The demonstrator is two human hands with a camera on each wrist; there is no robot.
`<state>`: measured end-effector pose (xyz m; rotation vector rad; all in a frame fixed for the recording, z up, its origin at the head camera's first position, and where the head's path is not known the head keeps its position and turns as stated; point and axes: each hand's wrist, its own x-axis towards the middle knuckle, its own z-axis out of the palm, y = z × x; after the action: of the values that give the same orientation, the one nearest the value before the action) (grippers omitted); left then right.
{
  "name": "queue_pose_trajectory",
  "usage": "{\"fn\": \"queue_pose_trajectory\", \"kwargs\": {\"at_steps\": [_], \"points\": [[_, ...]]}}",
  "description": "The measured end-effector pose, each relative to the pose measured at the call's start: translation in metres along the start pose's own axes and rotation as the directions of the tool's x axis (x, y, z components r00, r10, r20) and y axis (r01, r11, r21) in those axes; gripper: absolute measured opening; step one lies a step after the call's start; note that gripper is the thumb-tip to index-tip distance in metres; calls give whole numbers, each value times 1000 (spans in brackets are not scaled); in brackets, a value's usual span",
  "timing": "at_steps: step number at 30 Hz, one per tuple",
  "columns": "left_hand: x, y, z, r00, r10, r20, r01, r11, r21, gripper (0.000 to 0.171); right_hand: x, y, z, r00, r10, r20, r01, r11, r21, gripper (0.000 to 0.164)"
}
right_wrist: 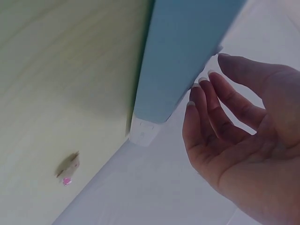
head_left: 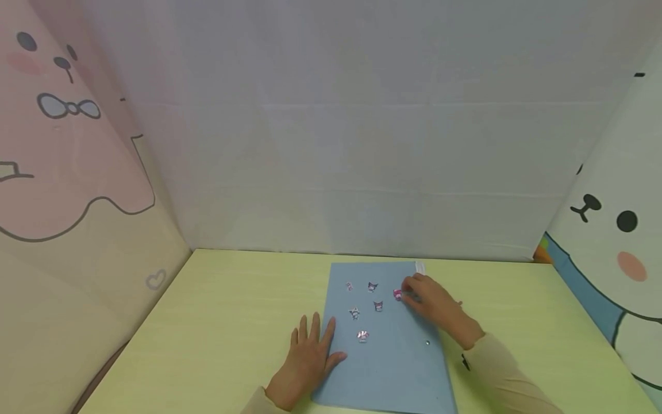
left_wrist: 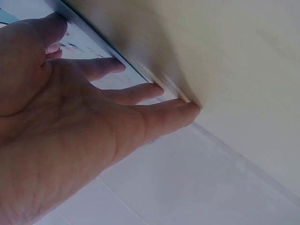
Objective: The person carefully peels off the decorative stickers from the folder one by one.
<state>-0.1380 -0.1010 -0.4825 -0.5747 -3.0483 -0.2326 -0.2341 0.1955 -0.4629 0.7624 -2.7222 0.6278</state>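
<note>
A light blue board (head_left: 393, 368) lies on the table with several small cartoon stickers on it. My left hand (head_left: 306, 362) rests with fingers spread along the board's left edge, the thumb over its surface; the left wrist view shows this hand (left_wrist: 89, 108) beside the edge. At the upper right of the board my right hand (head_left: 431, 302) has its fingertips at a pink sticker (head_left: 397, 294). In the right wrist view the fingers of that hand (right_wrist: 243, 122) are bent, the thumb apart from them. Whether they touch the sticker is unclear.
A small shiny round piece (head_left: 427, 342) sits on the board's right side. White material (head_left: 420, 267) shows at its top right corner. A small scrap with pink on it (right_wrist: 69, 169) lies on the yellow table (head_left: 233, 322). Printed curtains hang around the table.
</note>
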Motion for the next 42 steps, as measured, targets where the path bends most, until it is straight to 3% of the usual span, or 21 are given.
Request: {"fn": "queue_pose_trajectory", "kwargs": {"at_steps": [11,17,24,32,42], "points": [[-1,1,-1,1000,7,-17,-7,1000,14,67,3,-6,8,1000,-19,-24,19,1000,-20,16],[-1,2,0,1000,2,-16,-1,999,38,67,5,-9,6,1000,5,29,-4,999,-41,15],[0,1,2,1000,-3,-7,3,999,33,67,6,-12,6,999,-23,35,26,997,-69,13],[1,1,3,1000,-15,20,14,1000,24,67,6,-12,7,997,20,69,-17,999,-42,13],[1,0,4,1000,-6,-4,6,999,47,68,6,-13,10,996,32,82,-31,999,-6,13]]}}
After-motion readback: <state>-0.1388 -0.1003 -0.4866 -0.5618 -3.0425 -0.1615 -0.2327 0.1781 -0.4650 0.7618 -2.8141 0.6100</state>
